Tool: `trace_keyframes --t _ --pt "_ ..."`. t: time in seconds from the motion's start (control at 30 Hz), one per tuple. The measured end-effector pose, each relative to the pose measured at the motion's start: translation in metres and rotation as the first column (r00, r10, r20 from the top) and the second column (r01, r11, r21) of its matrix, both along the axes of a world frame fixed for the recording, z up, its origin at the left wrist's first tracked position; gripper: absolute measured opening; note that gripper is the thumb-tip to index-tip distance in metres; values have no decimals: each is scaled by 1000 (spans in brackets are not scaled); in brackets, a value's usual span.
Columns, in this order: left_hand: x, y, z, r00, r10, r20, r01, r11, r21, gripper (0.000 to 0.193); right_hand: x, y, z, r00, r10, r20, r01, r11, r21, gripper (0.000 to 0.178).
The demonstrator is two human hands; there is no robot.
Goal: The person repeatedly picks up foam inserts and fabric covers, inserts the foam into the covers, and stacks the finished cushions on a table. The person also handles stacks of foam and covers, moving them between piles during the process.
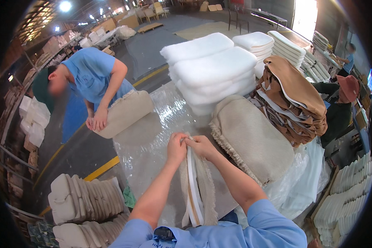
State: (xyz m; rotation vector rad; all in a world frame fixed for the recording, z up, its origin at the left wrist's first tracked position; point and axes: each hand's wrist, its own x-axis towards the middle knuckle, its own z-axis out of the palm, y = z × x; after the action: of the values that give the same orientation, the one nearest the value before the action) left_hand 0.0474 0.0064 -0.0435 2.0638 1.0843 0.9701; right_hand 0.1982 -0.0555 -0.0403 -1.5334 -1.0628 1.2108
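A beige fabric cushion cover with frayed edges stands on its side against my body, white padding and a thin tan strip showing along its open seam. At its far end my left hand is closed, fingers pinching the fabric. Right beside it, my right hand pinches the same end, its thumb close to the left fingers. The fingertips partly hide the corner they grip. To the right lies a stack of beige covers with a fringed edge.
Plastic sheeting covers the table. White padding pieces are piled at the back, brown covers at the right. Across the table's left edge, a co-worker presses a beige cushion. Stacked beige cushions stand at lower left.
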Motion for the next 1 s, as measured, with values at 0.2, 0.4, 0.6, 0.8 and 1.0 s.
trace_keyframes --t 0.2,0.4,0.6,0.8,1.0 --pt "-8 1 -16 973 18 230 -12 999 -30 3 -24 -6 16 996 -24 -88 21 999 -35 41" --pt "-11 -9 -32 897 102 430 -15 979 -202 4 -36 -12 11 969 37 245 -99 965 244 35" --pt "-23 -13 -35 814 189 549 -30 958 -284 3 -40 -5 7 959 186 214 -237 939 250 37" --pt "-31 -9 -31 866 182 466 -72 967 -244 3 -6 52 -41 876 87 -474 10 980 197 46" --pt "-38 -13 -31 870 239 432 -113 948 -297 6 -46 59 -40 920 113 -375 -66 989 135 26"
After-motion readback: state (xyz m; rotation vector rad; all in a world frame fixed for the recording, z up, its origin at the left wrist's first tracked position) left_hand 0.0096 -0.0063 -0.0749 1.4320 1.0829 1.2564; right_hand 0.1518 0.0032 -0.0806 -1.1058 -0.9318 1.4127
